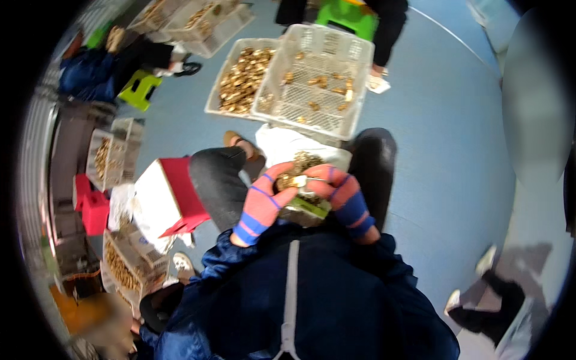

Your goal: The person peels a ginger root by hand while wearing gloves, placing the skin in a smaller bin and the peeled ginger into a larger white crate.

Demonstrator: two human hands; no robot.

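My two hands meet over my lap, in pink gloves with blue bands. My left hand (264, 201) is closed around a brown mushroom (285, 182) with a pale stem end. Fingers of my right hand (343, 193) are pinched close against the stem, on a thin, pale, blade-like thing (313, 178) that is too small to name surely. Beneath the hands, dark brownish bits (307, 159) fill an open bag or container with a green band (312, 206). White cloth or plastic (282, 144) lies between my knees, behind that container.
Ahead stands a white plastic crate (300, 99) with several mushroom pieces, overlapping a crate heaped with mushrooms (245, 78). To my left are a red-and-white box (180, 192) and more filled crates (123, 264). Co-workers sit ahead and left; one person's legs (489, 306) show at right.
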